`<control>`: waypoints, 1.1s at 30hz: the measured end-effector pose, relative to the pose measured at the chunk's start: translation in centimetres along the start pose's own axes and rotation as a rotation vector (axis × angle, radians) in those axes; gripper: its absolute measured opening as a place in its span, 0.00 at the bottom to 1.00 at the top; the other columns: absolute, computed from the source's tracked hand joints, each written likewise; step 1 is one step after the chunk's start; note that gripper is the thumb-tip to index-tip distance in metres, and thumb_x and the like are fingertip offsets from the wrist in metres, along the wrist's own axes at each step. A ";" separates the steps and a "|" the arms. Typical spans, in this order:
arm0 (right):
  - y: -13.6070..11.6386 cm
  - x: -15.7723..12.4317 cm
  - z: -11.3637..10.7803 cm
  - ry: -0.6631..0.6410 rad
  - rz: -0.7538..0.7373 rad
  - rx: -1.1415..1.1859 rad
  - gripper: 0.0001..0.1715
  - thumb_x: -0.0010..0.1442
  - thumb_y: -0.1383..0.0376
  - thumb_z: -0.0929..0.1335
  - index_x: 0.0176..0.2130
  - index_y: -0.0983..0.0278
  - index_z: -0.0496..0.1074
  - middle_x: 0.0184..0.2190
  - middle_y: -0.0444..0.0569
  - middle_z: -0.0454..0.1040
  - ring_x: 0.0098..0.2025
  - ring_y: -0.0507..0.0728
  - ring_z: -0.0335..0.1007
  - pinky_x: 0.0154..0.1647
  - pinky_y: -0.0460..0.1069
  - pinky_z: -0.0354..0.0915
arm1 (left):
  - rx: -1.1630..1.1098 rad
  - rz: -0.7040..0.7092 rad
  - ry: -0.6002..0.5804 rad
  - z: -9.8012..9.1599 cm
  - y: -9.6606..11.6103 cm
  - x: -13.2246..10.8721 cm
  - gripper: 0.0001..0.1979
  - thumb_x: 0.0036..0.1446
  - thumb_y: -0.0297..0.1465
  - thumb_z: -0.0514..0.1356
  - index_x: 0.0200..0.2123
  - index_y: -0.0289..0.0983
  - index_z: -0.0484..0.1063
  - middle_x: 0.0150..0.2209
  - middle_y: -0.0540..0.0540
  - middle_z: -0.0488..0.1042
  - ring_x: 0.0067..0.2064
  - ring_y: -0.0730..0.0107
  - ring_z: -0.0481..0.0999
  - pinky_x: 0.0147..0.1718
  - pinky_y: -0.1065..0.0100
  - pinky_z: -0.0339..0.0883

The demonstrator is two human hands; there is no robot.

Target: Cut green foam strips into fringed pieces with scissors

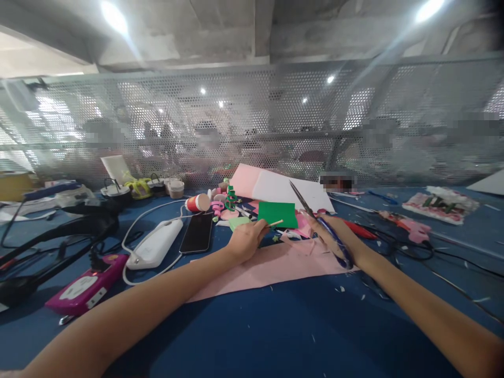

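Observation:
My left hand (247, 240) pinches a thin pale stick (276, 222) between thumb and fingers, above a long pink sheet (236, 278). My right hand (334, 228) is closed around a pair of scissors (302, 199) with dark blades pointing up and away to the left. A blue handle loop hangs below that hand. Just beyond the left fingers is a green rectangle of paper (281, 211); whether they touch it I cannot tell. Pale green paper (237, 223) shows beside that hand. Pink scraps (305, 224) lie between both hands.
Left of the hands are a black-screened phone (196, 233), a white power bank (155, 244) with its cable, and a magenta power strip (86, 283). A paper cup (197, 202) lies on its side. A pink glue gun (415, 229) and dark cables are at right. Perforated metal screen (252, 121) stands behind.

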State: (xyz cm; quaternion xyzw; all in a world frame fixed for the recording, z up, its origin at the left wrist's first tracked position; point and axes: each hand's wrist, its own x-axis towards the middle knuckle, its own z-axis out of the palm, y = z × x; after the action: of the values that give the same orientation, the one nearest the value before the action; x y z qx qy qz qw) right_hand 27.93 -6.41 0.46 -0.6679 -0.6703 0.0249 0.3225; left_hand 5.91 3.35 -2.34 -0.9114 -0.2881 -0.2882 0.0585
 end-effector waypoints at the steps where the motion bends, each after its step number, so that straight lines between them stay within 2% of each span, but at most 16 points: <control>1: 0.0 0.0 0.0 0.019 -0.012 -0.018 0.21 0.61 0.51 0.55 0.24 0.61 0.60 0.23 0.51 0.72 0.29 0.58 0.71 0.27 0.47 0.57 | -0.017 -0.012 -0.003 -0.1 0.0 0.0 0.14 0.63 0.35 0.44 0.32 0.36 0.65 0.24 0.49 0.70 0.24 0.73 0.66 0.23 0.72 0.51; 7: -0.1 -0.5 0.9 0.111 -0.231 -0.199 0.09 0.57 0.59 0.60 0.29 0.62 0.60 0.25 0.51 0.70 0.27 0.58 0.68 0.26 0.47 0.55 | -0.168 -0.070 0.012 -0.3 0.1 -0.5 0.11 0.62 0.32 0.42 0.34 0.36 0.61 0.20 0.51 0.67 0.21 0.74 0.65 0.24 0.72 0.54; 10: -0.6 -1.0 1.5 0.140 -0.299 -0.227 0.08 0.57 0.61 0.59 0.28 0.62 0.58 0.23 0.49 0.68 0.24 0.56 0.65 0.24 0.47 0.53 | -0.225 -0.046 0.008 -0.3 0.2 -0.8 0.10 0.62 0.32 0.42 0.34 0.36 0.60 0.20 0.52 0.67 0.20 0.75 0.64 0.23 0.73 0.53; 16: -1.0 -1.4 2.0 0.127 -0.336 -0.290 0.10 0.54 0.59 0.62 0.27 0.61 0.56 0.22 0.47 0.65 0.23 0.54 0.61 0.23 0.46 0.50 | -0.287 0.016 0.047 -0.3 0.2 -0.9 0.10 0.62 0.32 0.41 0.32 0.37 0.57 0.19 0.51 0.66 0.20 0.75 0.63 0.23 0.73 0.53; 24: -0.7 -1.4 2.2 0.179 -0.358 -0.357 0.13 0.56 0.55 0.60 0.28 0.62 0.58 0.22 0.47 0.66 0.23 0.54 0.62 0.23 0.46 0.48 | -0.246 0.017 0.034 -0.2 0.1 -0.9 0.10 0.62 0.32 0.42 0.31 0.36 0.58 0.19 0.51 0.66 0.20 0.76 0.63 0.22 0.73 0.53; 28: -0.8 -1.4 2.3 0.217 -0.363 -0.415 0.15 0.56 0.53 0.60 0.29 0.63 0.60 0.24 0.49 0.68 0.25 0.55 0.64 0.24 0.47 0.47 | -0.220 0.026 0.054 -0.1 0.0 -0.8 0.11 0.61 0.33 0.41 0.31 0.37 0.58 0.18 0.52 0.63 0.18 0.77 0.59 0.20 0.72 0.50; 33: -0.7 -1.4 2.1 0.201 -0.375 -0.427 0.15 0.56 0.54 0.60 0.30 0.64 0.62 0.25 0.50 0.69 0.25 0.56 0.65 0.23 0.46 0.47 | -0.204 0.031 0.066 -0.2 0.1 -0.8 0.10 0.61 0.32 0.42 0.30 0.37 0.58 0.17 0.54 0.59 0.17 0.78 0.57 0.19 0.73 0.47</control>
State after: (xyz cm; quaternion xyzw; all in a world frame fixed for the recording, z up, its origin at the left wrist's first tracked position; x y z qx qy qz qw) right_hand 26.14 -6.97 -1.44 -0.5846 -0.7366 -0.2428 0.2382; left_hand 5.33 2.84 -2.63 -0.9069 -0.2411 -0.3451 -0.0204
